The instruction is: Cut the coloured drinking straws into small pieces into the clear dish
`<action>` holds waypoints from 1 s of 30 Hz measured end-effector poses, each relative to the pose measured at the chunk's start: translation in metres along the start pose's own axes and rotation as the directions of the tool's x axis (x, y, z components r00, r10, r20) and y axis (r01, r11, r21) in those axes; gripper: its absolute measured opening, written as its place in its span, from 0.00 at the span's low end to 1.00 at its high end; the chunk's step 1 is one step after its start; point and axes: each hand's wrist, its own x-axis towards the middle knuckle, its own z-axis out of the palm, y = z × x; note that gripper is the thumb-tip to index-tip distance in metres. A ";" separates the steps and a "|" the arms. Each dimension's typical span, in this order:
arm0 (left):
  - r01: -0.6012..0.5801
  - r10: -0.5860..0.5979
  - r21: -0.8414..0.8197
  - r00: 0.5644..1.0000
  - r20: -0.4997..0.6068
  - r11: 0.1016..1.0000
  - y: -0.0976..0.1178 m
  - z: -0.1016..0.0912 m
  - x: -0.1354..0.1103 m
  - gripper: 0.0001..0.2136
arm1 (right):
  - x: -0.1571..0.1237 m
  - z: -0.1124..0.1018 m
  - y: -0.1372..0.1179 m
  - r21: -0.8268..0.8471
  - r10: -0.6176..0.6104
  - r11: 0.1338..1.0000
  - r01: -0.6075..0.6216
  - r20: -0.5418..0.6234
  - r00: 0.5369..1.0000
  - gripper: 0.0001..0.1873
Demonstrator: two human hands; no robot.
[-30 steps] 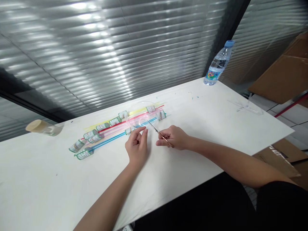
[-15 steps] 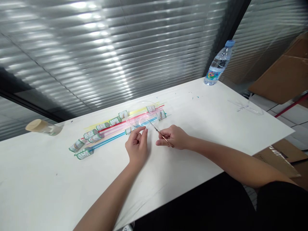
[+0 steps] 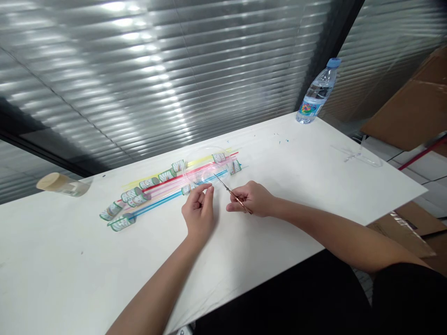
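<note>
My right hand [image 3: 254, 199] grips a small pair of scissors [image 3: 227, 189] with coppery handles, its blades directed up and left. To its left, my left hand [image 3: 198, 211] is closed with thumb and forefinger together; what they pinch, if anything, is too faint to tell. Just beyond the fingertips lies a clear plastic piece with a rounded outline [image 3: 184, 170]. Under and beside it are bundles of thin blue sticks [image 3: 159, 204], red sticks [image 3: 174, 179] and yellow sticks [image 3: 199, 162]. Several patterned white-and-green wraps [image 3: 122, 222] sit along them.
A water bottle with a blue cap [image 3: 316, 95] stands at the table's far right corner. A jar with a beige lid [image 3: 52, 181] lies at the left. Clear plastic strips [image 3: 363, 156] rest near the right edge. Cardboard boxes [image 3: 412, 109] are beyond; blinds [image 3: 167, 83] line the back.
</note>
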 end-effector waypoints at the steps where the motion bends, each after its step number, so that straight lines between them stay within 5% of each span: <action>1: 0.002 -0.002 -0.002 1.000 0.001 1.000 0.000 0.000 0.000 0.09 | 0.000 0.000 0.000 -0.001 0.000 1.000 0.000 -0.002 1.000 0.23; 30: -0.010 0.010 -0.021 1.000 -0.005 1.000 0.003 0.001 0.001 0.07 | 0.000 0.001 -0.002 -0.009 -0.018 1.000 0.017 -0.015 1.000 0.25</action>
